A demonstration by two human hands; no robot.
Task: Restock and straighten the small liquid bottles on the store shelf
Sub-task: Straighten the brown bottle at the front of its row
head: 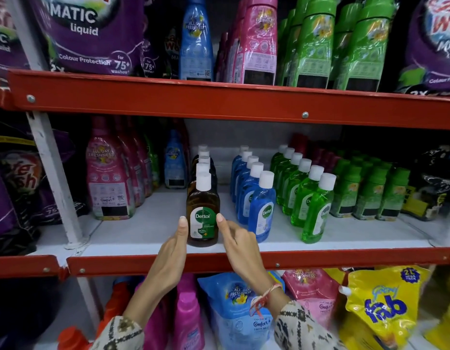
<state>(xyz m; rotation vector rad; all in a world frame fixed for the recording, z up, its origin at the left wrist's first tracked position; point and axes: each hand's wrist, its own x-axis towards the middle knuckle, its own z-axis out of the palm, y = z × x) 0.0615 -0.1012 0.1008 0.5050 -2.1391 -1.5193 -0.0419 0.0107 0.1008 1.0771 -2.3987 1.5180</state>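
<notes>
The front brown Dettol bottle (203, 210) stands upright near the shelf (148, 233) front edge, heading its row. It is likely rigid, smooth plastic, fairly light but top-heavy, so it is best held low on the label sides. The left hand (172, 251) and right hand (238, 245) flank it, fingers (182, 223) released, just touching. Blue bottles (260, 205) stand to its right.

- Cream sleeves (119, 333) with a dark geometric print cover both forearms.
- A red-and-white thread bracelet (265, 296) circles the right wrist, just above its sleeve cuff.
</notes>
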